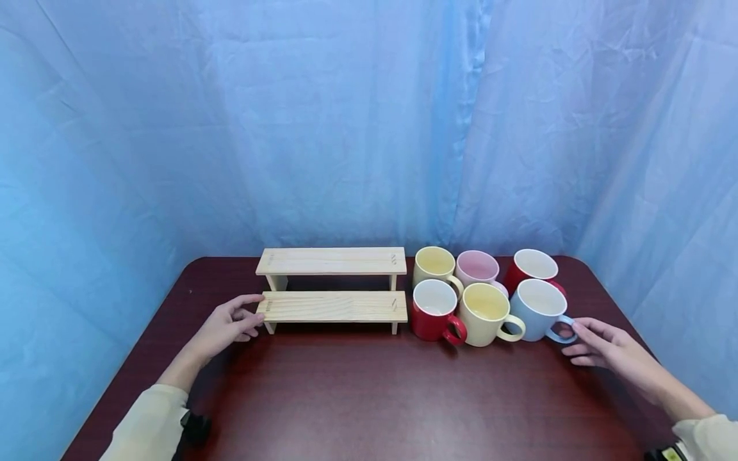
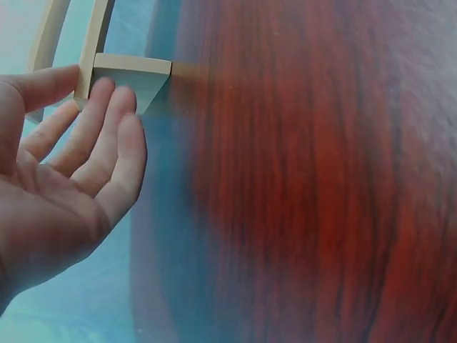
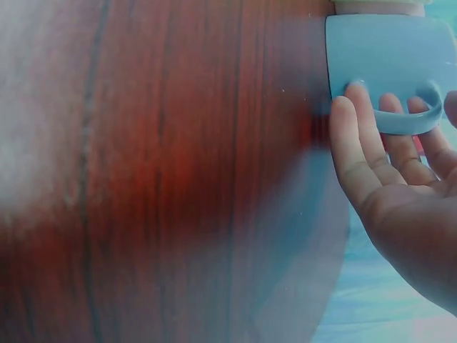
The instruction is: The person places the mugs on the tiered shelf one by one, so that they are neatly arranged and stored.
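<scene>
My left hand (image 1: 233,325) pinches the left end of the lower wooden shelf (image 1: 331,307), thumb at the front corner and index finger farther back. In the left wrist view, the other fingers lie loosely bent beside the shelf's leg (image 2: 132,64). My right hand (image 1: 602,349) holds the handle of the light blue mug (image 1: 530,317), thumb on top. In the right wrist view, some fingers (image 3: 401,153) pass behind the looped handle (image 3: 403,123), while others lie along the mug's side. The blue mug stands upright at the front right of the mug group.
Behind the lower shelf is a taller wooden shelf (image 1: 331,261). Close right of the shelves stand a red mug (image 1: 429,323), a cream mug (image 1: 481,326), a yellow mug (image 1: 423,272), a pink mug (image 1: 477,269) and another red mug (image 1: 512,278). Blue curtains (image 1: 346,128) surround the dark wooden table (image 1: 403,403).
</scene>
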`<state>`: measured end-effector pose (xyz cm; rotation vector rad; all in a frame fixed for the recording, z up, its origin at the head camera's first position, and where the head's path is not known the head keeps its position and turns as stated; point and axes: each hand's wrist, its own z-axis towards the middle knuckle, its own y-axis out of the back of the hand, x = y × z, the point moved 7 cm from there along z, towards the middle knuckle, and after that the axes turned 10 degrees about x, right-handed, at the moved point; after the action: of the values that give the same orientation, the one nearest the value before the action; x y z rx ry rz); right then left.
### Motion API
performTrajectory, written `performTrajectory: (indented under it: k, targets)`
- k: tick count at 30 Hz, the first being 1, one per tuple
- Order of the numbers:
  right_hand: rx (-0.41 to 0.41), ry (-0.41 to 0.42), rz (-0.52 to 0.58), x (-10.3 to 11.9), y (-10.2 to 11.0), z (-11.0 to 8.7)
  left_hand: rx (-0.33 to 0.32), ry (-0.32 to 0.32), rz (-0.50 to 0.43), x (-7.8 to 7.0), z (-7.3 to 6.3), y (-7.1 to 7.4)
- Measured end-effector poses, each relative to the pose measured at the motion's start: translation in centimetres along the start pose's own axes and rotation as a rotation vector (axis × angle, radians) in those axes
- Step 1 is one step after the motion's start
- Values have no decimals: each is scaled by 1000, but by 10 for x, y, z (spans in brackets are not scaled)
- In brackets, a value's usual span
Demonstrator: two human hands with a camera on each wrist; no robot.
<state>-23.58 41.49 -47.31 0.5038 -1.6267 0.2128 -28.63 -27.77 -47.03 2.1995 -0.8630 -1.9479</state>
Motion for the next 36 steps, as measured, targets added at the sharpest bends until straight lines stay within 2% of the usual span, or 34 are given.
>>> performTrajectory:
  k: [3, 5, 7, 9, 15, 22, 30, 36]
  targets:
    - [7, -26, 8, -3, 1, 1, 27, 98, -195, 10, 2, -2]
    - [18, -23, 35, -5, 1, 1, 44, 143, -305, 14, 2, -5]
    - [36, -10, 66, -5, 1, 1, 61, 166, -380, 16, 2, -7]
    - [47, 6, 86, -5, 0, 3, 68, 180, -417, 17, 2, -8]
    - [84, 43, 97, -3, 0, 7, 38, 214, -390, 15, 3, -7]
    - [129, 35, 105, -2, 2, 8, 3, 274, -382, 14, 5, -5]
    - [191, -12, 91, -3, 4, 10, 44, 274, -362, 11, 2, -5]
    - [204, 4, 68, -1, 4, 12, 69, 263, -384, 11, 3, -6]
